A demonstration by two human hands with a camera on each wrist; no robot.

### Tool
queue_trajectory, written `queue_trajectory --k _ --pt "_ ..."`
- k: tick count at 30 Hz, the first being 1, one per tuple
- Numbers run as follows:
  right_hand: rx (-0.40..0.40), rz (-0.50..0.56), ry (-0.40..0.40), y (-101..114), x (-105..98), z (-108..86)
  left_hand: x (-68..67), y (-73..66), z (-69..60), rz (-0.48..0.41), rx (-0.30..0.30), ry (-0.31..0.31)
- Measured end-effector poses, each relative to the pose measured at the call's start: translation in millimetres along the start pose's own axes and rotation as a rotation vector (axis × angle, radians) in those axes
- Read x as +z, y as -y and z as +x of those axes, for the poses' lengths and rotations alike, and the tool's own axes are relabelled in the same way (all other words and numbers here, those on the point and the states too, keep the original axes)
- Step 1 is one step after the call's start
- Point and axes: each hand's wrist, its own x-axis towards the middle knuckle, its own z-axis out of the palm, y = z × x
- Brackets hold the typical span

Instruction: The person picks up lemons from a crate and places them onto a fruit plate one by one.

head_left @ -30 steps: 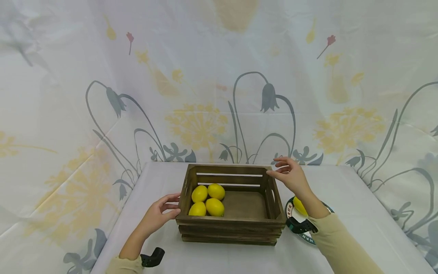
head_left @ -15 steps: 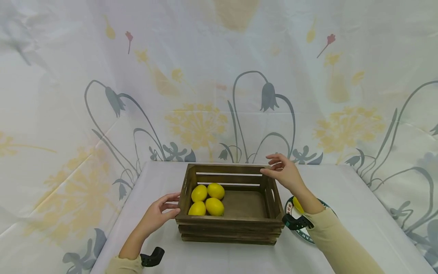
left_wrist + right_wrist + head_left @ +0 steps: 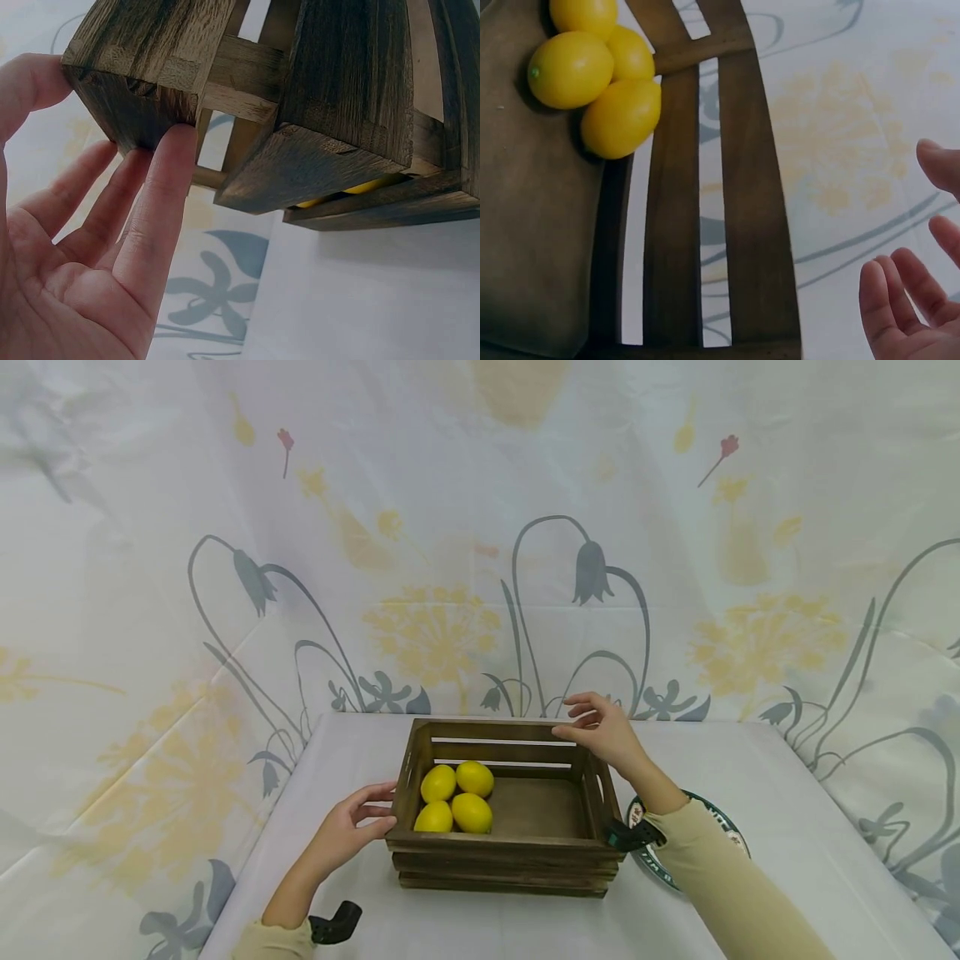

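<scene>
A brown slatted wooden crate (image 3: 517, 864) stands in the middle of the table. Several yellow lemons (image 3: 472, 812) lie bunched in its left half, also visible at the upper left of the right wrist view. My left hand (image 3: 348, 822) touches the crate's left end with extended fingers (image 3: 154, 225); no lemon is in it. Over the crate's far right corner hovers my right hand (image 3: 606, 739), fingers loosely bent and nothing between them. The right wrist view shows that hand (image 3: 915, 300) beyond the slatted far side, apart from the crate.
To the right of the crate is a white plate (image 3: 723, 822) with a dark green patterned rim, largely covered by my right forearm. A flower-printed cloth (image 3: 480, 527) hangs behind the white-covered table (image 3: 510, 927).
My right hand has moved left over the crate's far right corner. Its forearm now hides the lemon seen on the plate earlier. The left hand and crate stay put.
</scene>
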Motion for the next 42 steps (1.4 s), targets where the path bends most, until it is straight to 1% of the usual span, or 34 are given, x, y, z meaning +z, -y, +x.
queue_trajectory --k 6,14,20,25,27,30,32,34,38,42 --pt "-0.014 -0.027 0.048 -1.0 12.0 7.8 0.3 0.3 0.7 0.0 -0.006 -0.001" --pt "-0.004 0.002 0.144 -5.7 26.8 16.8 -0.3 -0.6 0.1 -0.009 -0.01 0.001" --pt "-0.051 -0.022 0.256 -9.5 36.3 24.3 -0.8 -0.4 0.3 -0.013 -0.009 -0.002" --pt "-0.086 -0.053 0.364 -12.1 44.3 28.4 -0.4 -0.3 0.5 -0.007 -0.015 -0.009" --pt "-0.093 -0.061 0.402 -5.2 46.8 26.0 -0.3 -0.1 0.4 -0.004 -0.017 -0.01" --pt "-0.114 -0.079 0.439 -8.2 52.3 28.5 0.1 0.1 0.2 -0.002 -0.018 -0.011" --pt "-0.116 -0.081 0.468 -8.9 55.4 30.6 0.4 -0.3 0.0 0.001 -0.022 -0.012" --pt "-0.126 -0.092 0.5 -18.8 59.9 36.6 0.5 -0.7 0.1 0.003 -0.024 -0.013" --pt "-0.124 -0.12 0.567 -19.3 66.5 40.1 0.4 -0.8 0.3 0.007 -0.026 -0.013" --pt "-0.129 -0.174 0.633 -18.7 74.5 42.6 0.6 -0.8 -0.2 0.012 -0.023 -0.01"
